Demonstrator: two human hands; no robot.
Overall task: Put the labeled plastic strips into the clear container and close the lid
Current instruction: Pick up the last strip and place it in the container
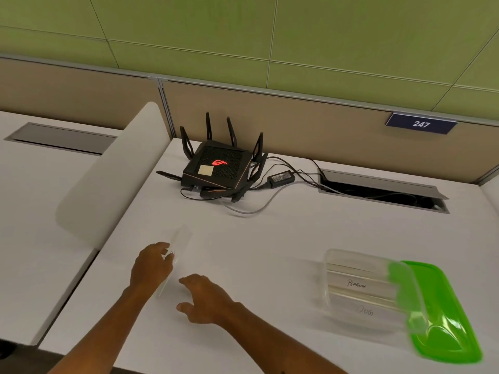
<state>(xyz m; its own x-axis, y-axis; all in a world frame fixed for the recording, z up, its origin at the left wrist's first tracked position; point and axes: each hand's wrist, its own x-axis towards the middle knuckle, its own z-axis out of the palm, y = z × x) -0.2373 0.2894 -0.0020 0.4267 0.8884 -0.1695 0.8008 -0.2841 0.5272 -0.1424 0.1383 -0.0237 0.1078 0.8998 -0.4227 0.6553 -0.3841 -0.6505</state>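
In the clear plastic container lie strips reading "PENGUIN" and "DOG", while the left hand pinches a clear plastic strip beside the open-fingered right hand.

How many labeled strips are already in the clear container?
2 readable: the Penguin strip mid-container and another strip nearer the person. The clear container is blurred, so more unlabeled-looking layers may be hidden.
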